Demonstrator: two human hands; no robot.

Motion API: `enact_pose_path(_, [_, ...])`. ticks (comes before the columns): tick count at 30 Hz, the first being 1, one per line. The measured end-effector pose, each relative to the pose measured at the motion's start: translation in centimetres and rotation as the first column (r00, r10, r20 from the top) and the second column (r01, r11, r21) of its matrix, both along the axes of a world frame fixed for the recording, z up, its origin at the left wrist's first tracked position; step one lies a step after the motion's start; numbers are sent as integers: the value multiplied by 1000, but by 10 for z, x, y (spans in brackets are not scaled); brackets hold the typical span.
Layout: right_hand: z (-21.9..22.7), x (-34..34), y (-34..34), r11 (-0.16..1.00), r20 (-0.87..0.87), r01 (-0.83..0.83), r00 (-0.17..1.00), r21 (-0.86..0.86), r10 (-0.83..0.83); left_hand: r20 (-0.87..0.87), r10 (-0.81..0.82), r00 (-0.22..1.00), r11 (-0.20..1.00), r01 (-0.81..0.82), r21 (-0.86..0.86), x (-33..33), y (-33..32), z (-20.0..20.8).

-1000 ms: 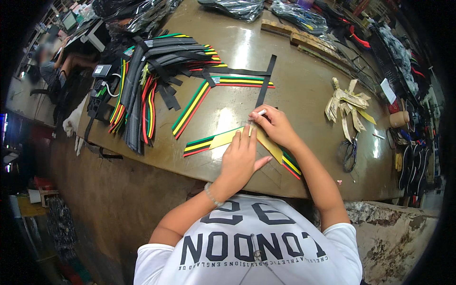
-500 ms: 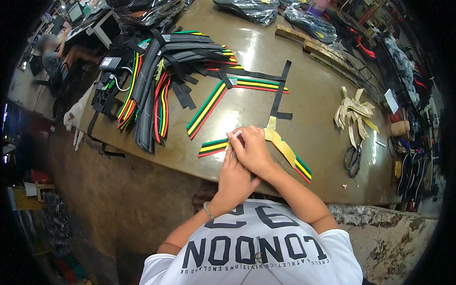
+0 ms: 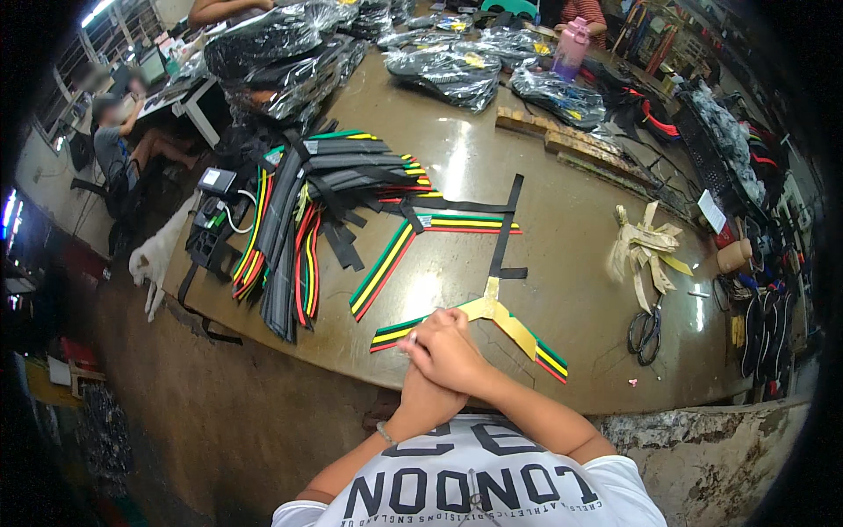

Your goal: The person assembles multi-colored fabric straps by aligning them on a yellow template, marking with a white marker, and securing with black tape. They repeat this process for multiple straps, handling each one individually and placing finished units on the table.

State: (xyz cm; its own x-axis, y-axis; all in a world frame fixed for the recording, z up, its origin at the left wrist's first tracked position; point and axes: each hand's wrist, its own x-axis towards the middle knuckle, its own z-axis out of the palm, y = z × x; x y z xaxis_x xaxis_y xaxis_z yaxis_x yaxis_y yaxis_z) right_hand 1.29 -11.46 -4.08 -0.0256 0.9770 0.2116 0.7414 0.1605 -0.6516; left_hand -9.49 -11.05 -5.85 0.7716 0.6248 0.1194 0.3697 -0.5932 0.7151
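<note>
My right hand point(image 3: 450, 353) lies over my left hand point(image 3: 428, 400) at the table's near edge, the two pressed together. The right fingers are curled, with a small whitish bit near their tips that I cannot make out. The left fingers are hidden beneath. Just beyond the hands lies a Y-shaped strap piece point(image 3: 518, 335): a gold-coloured patch joins two striped arms of green, black, yellow and red to a black webbing stem. My right hand overlaps its left arm. Farther off, a second striped strap point(image 3: 383, 268) lies bent at an angle, with black webbing attached.
A heap of striped and dark grey straps point(image 3: 279, 237) covers the table's left side. Scissors point(image 3: 644, 337) and cream-coloured strips point(image 3: 650, 246) lie to the right. Plastic-wrapped bundles point(image 3: 443, 70), a wooden bar point(image 3: 571, 145) and a pink bottle point(image 3: 571, 48) are at the back. Other people sit beyond.
The view has tilted up, showing more of the far table. My hands have drawn closer in over each other, and the white stick seen between the fingers earlier is now mostly hidden.
</note>
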Motion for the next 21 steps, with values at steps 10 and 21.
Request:
enact_pose_path(10, [16, 83, -79, 871, -7, 488, 872, 56, -489, 29, 13, 999, 966, -20, 259, 29, 58, 23])
enact_pose_path(21, [23, 113, -144, 542, -291, 830, 490, -134, -822, 244, -222, 944, 917, 117, 382, 70, 150, 80])
